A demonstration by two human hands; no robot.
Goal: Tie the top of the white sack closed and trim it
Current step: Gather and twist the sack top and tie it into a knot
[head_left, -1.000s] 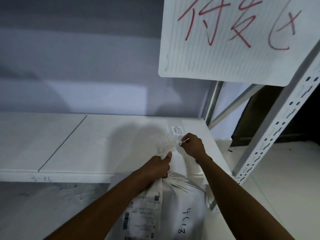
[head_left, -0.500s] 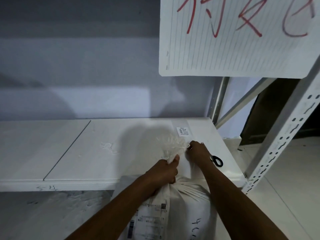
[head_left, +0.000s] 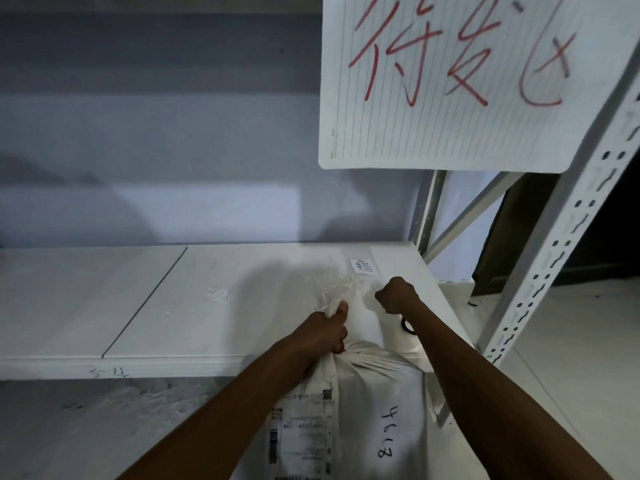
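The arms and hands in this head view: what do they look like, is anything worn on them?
Both are bare. No sleeve shows on the left arm or the right arm as far as the picture reaches. The left hand and right hand wear no gloves, and no watch or bracelet shows at either wrist. Rings cannot be made out.

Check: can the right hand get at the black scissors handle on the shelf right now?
Probably yes: the black scissors handle lies on the shelf by the wrist of the right hand, nothing lying on it, though that hand is fisted.
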